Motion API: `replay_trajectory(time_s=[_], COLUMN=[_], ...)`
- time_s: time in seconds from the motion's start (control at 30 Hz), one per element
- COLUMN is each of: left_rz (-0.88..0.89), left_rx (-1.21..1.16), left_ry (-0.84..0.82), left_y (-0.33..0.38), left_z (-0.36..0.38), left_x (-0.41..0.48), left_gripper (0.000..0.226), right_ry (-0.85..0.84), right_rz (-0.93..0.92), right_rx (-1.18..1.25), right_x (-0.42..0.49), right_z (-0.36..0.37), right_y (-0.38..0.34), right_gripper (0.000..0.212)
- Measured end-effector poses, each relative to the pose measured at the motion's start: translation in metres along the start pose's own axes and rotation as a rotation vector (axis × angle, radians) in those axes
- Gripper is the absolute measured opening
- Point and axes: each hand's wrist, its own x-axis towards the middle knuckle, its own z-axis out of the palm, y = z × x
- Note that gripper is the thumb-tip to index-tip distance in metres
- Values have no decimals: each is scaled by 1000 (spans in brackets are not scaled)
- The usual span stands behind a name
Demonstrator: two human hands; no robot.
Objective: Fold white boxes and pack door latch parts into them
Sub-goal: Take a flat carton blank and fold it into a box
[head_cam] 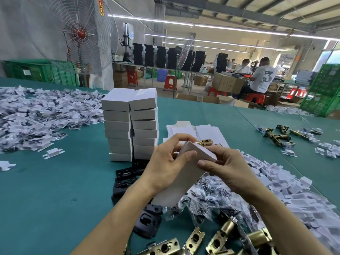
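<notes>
Brass latches (195, 240) lie unpacked nearest. Both hands, left (165, 168) and right (228, 168), grip one box (185, 173), a latch (204, 142) protruding. Two stacks (130, 126) look finished; many flats (193, 130) remain.

A large wire-guarded fan (83, 34) with a red hub stands at far left, behind the green table (55, 181). Green plastic crates (39, 71) sit low behind the fan; a taller stack of green crates (323, 89) stands at far right. Beyond the table, a long bench carries rows of black boxes (165, 57). Red stools (170, 81) and one blue stool (161, 75) stand under and near the bench. Brown cartons (227, 82) rest on the floor. A seated person in a white shirt (262, 78) faces away at right. Light tubes (202, 25) run along the ceiling.
</notes>
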Motion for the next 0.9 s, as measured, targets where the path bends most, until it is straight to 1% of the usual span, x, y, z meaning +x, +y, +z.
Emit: replay_trajectory(time_s=[0.07,0.13,0.2,0.23,0.27,0.3,0.33,0.37,0.4,0.43,0.47,0.5,0.53,0.6,0.67,0.7,0.77,0.83,0.9], left_rz=[11,70,143,151,121,43,-99,-300,-513,-672,-752,-763,-737,-683,-690,-691,-662,-595,-519], left_rx=[-22,78,264,297,279,216,110,-26,-181,-327,-451,-562,-665,-831,-927,-920,-802,-680,-603], left_ry=[13,63,249,361,450,497,472,370,210,39,-108,-209,-256,-251,-151,-83,31,70,66], left_y=[1,1,2,3,5,8,11,14,16,17,18,16,14,15,17,16,13,12,11], left_z=[1,1,0,-1,-3,-4,-4,-2,0,2,5,7,9,10,12,14,18,21,20], left_x=[0,2,5,5,5,6,6,7,7,6,5,4,3,2,1,1,0,0,0], left_gripper=[27,34,34,31,28,34,47,62,78,90,96,98,94,78,64,63,74,80,81], right_ry=[36,87,197,270,342,405,458,494,511,507,484,450,415,340,231,169,59,-21,-124], right_rz=[-3,-19,-68,-99,-129,-157,-185,-217,-249,-291,-343,-395,-432,-437,-393,-358,-248,-108,1], right_rx=[-25,-16,-22,-20,-19,-26,-45,-73,-106,-152,-219,-300,-370,-439,-508,-573,-702,-768,-803], right_x=[0,0,0,-1,-3,-5,-7,-8,-9,-11,-12,-14,-15,-18,-22,-24,-30,-38,-46], right_z=[1,1,1,1,0,1,1,3,6,9,12,15,18,23,23,21,12,3,-6], right_y=[-3,-4,-6,-7,-9,-11,-12,-14,-16,-17,-16,-14,-11,-3,1,2,3,6,8], right_gripper=[30,35,35,35,36,36,36,36,36,36,36,36,38,43,46,46,48,49,37])
